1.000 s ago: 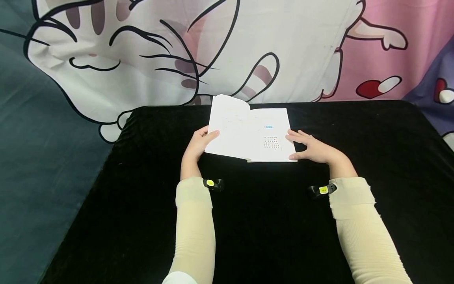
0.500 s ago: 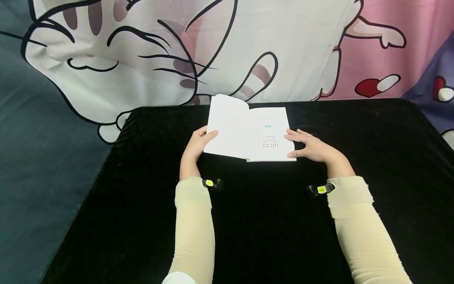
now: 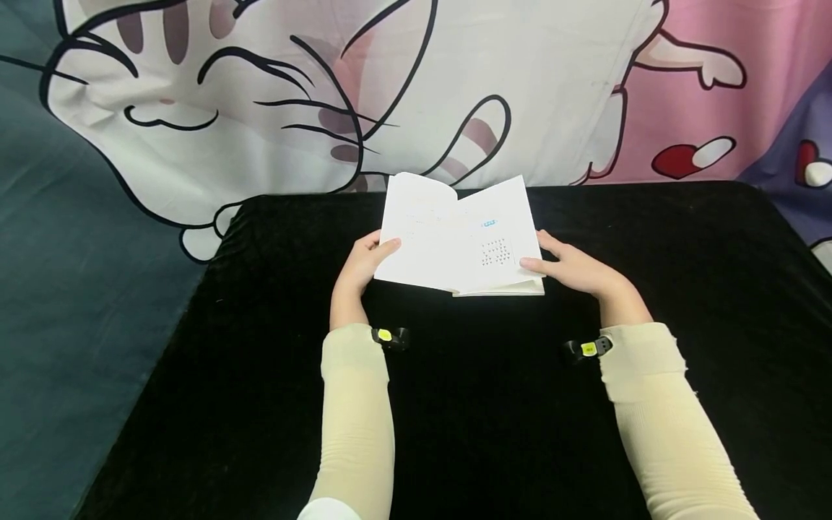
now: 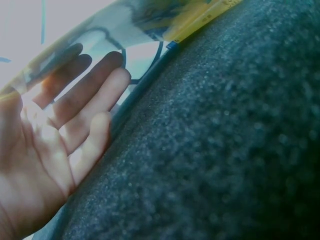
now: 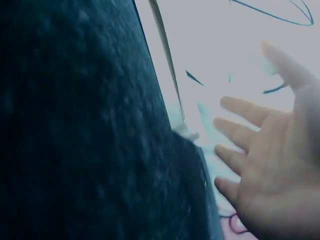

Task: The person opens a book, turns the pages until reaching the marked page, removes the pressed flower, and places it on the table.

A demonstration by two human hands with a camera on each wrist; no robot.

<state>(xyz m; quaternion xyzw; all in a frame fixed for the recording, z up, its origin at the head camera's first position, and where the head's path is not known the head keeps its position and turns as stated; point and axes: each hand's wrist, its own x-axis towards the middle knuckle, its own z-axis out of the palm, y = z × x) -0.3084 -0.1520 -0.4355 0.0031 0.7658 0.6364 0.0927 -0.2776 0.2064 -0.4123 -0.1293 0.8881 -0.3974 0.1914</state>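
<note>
Left fingers (image 4: pixel 97 107), right fingers (image 5: pixel 245 109): grasping open white-paged book (image 3: pixel 429 249) | blue mark (image 3: pixel 490 223), rows of dark marks (image 3: pixel 496 252) | right leaf (image 3: pixel 508 206) tilted up

High head view, close wrist views

The person's left forearm (image 3: pixel 357 419), cream-sleeved, points almost straight forward; the right forearm (image 3: pixel 656 426), sleeved alike, slants inward. Each wrist bends toward the middle, the left wrist (image 3: pixel 349 310) less than the right wrist (image 3: pixel 625 303), and the hands are well apart. The left hand (image 3: pixel 364 263) grips, its thumb (image 3: pixel 388 248) on top and its fingers (image 4: pixel 94 145) beneath, long and gently bent, palm turned up, the little finger set slightly apart. The right hand (image 3: pixel 575 269) holds with its thumb (image 3: pixel 534 265) uppermost; its four fingers (image 5: pixel 235 132) stretch nearly straight, slightly fanned.
</note>
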